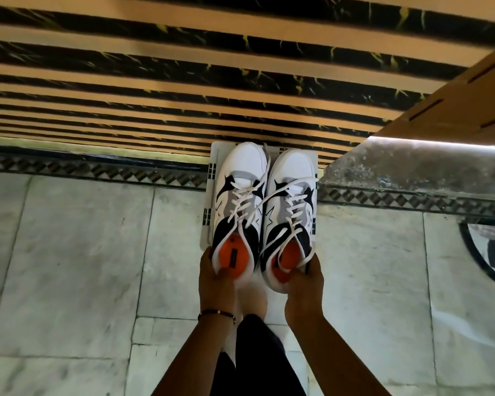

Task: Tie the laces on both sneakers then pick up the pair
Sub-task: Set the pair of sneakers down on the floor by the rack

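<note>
Two white sneakers with black and grey panels and orange insoles sit side by side, toes pointing away from me. My left hand (215,274) grips the heel of the left sneaker (242,178), thumb inside the opening. My right hand (303,277) grips the heel of the right sneaker (293,181), with a loose lace looped over its fingers. The white laces (247,204) lie loose and crossed over both tongues; no bow shows. Both shoes are over a white slotted stand (210,195); I cannot tell whether they rest on it.
A flight of stairs (183,81) with tan treads and black marble risers rises right behind the shoes. A tan side wall (455,104) and a grey ledge (412,167) stand at the right. Pale marble floor tiles (83,252) spread around. My dark-trousered leg (257,352) and bare foot are below.
</note>
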Motion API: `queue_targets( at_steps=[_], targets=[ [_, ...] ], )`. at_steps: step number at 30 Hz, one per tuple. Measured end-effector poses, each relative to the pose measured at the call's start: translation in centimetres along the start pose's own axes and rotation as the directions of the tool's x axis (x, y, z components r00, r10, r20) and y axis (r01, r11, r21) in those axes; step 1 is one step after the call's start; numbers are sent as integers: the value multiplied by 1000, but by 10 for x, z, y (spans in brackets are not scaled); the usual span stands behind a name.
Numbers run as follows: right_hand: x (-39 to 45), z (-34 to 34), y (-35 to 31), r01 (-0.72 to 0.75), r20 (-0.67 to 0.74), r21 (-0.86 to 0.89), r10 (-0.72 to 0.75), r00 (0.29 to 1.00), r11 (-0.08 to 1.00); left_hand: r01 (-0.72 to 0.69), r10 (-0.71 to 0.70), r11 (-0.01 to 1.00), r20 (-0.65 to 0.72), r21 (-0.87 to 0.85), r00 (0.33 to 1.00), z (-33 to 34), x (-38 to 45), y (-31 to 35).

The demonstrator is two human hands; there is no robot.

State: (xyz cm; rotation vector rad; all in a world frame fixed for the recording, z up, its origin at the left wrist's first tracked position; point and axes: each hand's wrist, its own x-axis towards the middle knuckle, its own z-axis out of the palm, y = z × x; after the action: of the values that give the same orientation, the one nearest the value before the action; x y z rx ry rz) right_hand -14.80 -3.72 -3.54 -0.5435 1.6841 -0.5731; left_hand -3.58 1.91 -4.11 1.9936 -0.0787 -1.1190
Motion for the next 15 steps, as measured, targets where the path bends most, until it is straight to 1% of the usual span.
queue_targets(
  at_steps=[2, 5, 8, 11, 13, 15],
  targets=[
    [-17, -10, 16, 40, 14, 9, -40, 999, 999, -20, 20, 1000, 19, -12, 1000, -9, -18, -11],
    [-40, -25, 40, 65, 33, 55, -67, 997, 996, 3, -2, 999, 27, -51, 1000, -25, -45, -33],
    [-68, -42, 69, 85, 34, 54, -87, 996, 995, 9, -4, 997, 64, -75, 998, -42, -74, -60],
    [-94, -64, 102, 43, 51, 81, -48, 998, 996, 61, -53, 993, 80, -101, 995, -62, -102, -94],
    [-109, -76, 129, -14, 50, 96, 9, 999, 995, 65, -59, 996, 92, -63, 994, -77, -112, -119],
    [-113, -84, 157, -50, 37, -3, 50, 998, 999, 77, -77, 997, 110, 8, 991, -85, -116, -143]
  ],
)
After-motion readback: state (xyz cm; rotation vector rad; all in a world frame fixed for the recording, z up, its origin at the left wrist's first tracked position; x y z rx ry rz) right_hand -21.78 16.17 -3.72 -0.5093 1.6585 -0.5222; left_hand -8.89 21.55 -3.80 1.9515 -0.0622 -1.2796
